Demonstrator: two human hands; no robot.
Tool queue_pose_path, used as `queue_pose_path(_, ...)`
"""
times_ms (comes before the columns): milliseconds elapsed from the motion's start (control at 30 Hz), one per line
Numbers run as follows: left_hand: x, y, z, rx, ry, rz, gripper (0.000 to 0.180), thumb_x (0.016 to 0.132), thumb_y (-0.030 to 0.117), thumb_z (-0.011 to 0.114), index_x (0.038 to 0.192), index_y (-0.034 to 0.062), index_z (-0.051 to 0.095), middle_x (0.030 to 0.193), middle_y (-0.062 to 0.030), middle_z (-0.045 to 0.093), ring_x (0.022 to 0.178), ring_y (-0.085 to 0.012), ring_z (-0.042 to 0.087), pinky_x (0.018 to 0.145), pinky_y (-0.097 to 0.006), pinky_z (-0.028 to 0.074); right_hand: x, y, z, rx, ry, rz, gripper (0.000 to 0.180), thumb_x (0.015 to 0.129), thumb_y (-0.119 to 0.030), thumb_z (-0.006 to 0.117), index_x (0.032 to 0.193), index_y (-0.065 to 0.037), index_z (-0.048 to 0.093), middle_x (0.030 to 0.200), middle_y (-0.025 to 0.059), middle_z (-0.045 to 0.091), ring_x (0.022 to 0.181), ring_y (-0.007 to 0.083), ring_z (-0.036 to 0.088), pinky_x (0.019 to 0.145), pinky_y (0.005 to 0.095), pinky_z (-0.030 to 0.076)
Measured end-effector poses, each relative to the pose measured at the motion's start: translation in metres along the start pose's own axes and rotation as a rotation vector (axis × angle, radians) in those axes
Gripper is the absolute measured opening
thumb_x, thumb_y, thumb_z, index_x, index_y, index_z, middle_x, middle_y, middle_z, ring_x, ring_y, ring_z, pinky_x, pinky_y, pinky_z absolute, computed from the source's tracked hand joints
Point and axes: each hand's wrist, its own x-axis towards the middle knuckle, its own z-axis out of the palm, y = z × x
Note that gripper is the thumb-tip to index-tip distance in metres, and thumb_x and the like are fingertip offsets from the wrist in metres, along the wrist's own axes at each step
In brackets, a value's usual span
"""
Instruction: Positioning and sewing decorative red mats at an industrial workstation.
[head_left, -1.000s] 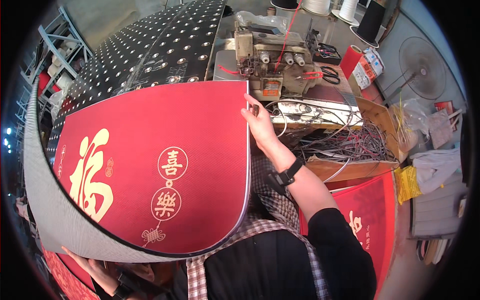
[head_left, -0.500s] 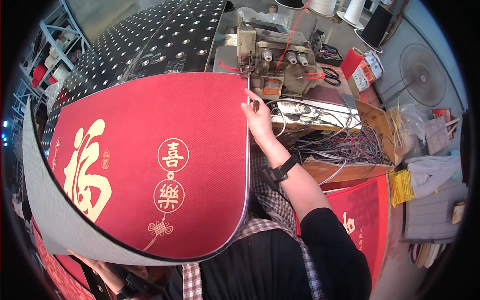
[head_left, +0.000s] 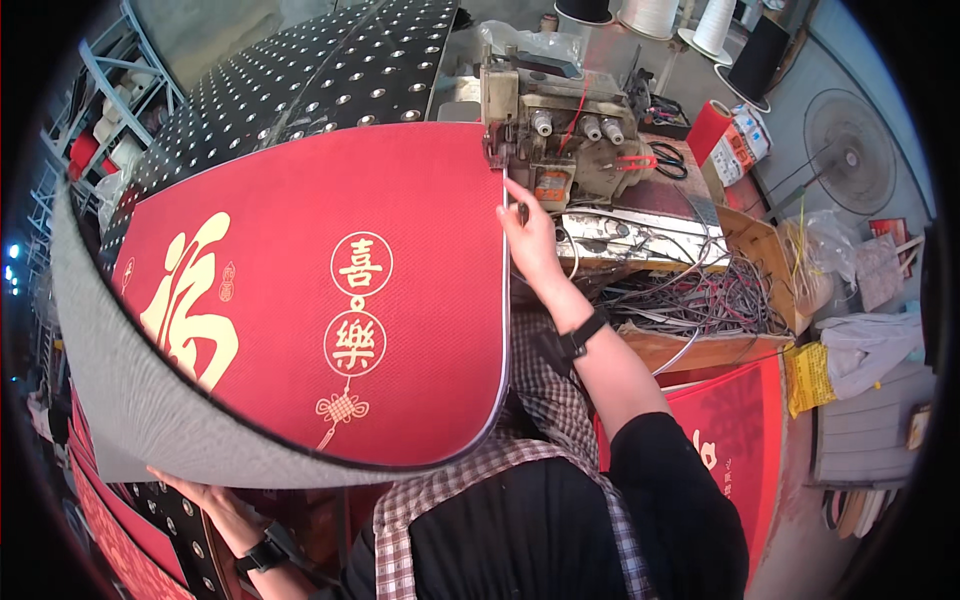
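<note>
The red mat (head_left: 430, 290) lies partly over the black studded surface (head_left: 310, 85), its upper right corner up against the sewing machine (head_left: 565, 115) and its near side curving round in front of the person's apron (head_left: 440, 490). Its left side rolls upward and shows a ribbed grey backing (head_left: 112, 405); from that broad, uncreased bend I judge it springy and fairly stiff, light enough for two hands though awkward in its width, with a textured face unlikely to slip or break. The best hold seems to be flat support under the curled part, plus a light grip on the straight right edge, fingers clear of the machine. The left hand (head_left: 218, 508) sits beneath the lower left rim, its fingers partly hidden, so I cannot tell whether it pinches or only props. The right hand (head_left: 533, 240) rests at the right edge, forefinger stretched towards the machine and thumb beside it; whether they squeeze the mat is unclear. Just beyond that arm, a wooden box (head_left: 768, 258) brims with tangled dark, grey and reddish strips (head_left: 690, 300). Behind the machine, a small dark tray (head_left: 665, 118) holds bits too small to make out.
</note>
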Motion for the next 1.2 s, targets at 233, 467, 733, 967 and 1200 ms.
queue_pose_path(233, 0.014, -0.033, 0.044, -0.023, -0.138, 0.023, 0.061, 0.091, 0.050, 0.042, 0.134, 0.0077, 0.033, 0.137, -0.0092, 0.037, 0.124, -0.0267, 0.036, 0.103, -0.042, 0.032, -0.056, -0.036, -0.021, 0.102, -0.397, 0.062, 0.069, 0.075, -0.004, 0.065, 0.137, -0.003, 0.033, 0.138, 0.0133, 0.038, 0.129, 0.0202, 0.033, 0.106, 0.0321, 0.025)
queue_pose_path(467, 0.041, -0.065, 0.079, 0.021, -0.226, 0.059, 0.063, 0.091, 0.052, 0.041, 0.133, 0.0059, 0.035, 0.133, -0.0098, 0.042, 0.119, -0.0256, 0.043, 0.099, -0.040, 0.038, -0.044, -0.050, -0.023, 0.403, -0.437, 0.355, 0.065, 0.078, 0.000, 0.061, 0.136, -0.003, 0.034, 0.133, 0.0095, 0.041, 0.111, 0.0124, 0.047, 0.093, 0.0254, 0.039)
queue_pose_path(733, 0.052, -0.103, 0.120, -0.011, -0.221, 0.016, 0.066, 0.087, 0.052, 0.049, 0.132, 0.0063, 0.036, 0.133, -0.0084, 0.041, 0.119, -0.0264, 0.043, 0.099, -0.043, 0.038, 0.005, -0.024, -0.015, 0.169, -0.199, 0.190, 0.039, 0.078, -0.005, 0.064, 0.116, -0.005, 0.057, 0.073, -0.0066, 0.051, 0.060, 0.0019, 0.043, 0.056, 0.0185, 0.038)
queue_pose_path(967, 0.056, -0.124, 0.154, -0.001, -0.292, -0.046, 0.081, 0.082, 0.061, 0.051, 0.140, 0.0115, 0.024, 0.141, -0.0084, 0.031, 0.124, -0.0272, 0.037, 0.104, -0.044, 0.031, 0.043, -0.023, -0.014, 0.181, -0.129, 0.263, 0.027, 0.077, -0.012, 0.068, 0.103, -0.004, 0.063, 0.068, -0.0039, 0.055, 0.065, 0.0028, 0.049, 0.055, 0.0190, 0.042)
queue_pose_path(1200, 0.077, -0.074, 0.084, -0.204, -0.433, -0.375, 0.062, 0.085, 0.053, 0.051, 0.125, 0.0067, 0.044, 0.122, -0.0162, 0.047, 0.113, -0.0329, 0.046, 0.097, -0.048, 0.039, 0.001, -0.050, -0.029, 0.460, -0.324, 0.474, 0.040, 0.079, -0.008, 0.067, 0.117, -0.005, 0.055, 0.064, -0.0098, 0.041, 0.048, -0.0002, 0.031, 0.042, 0.0168, 0.021)
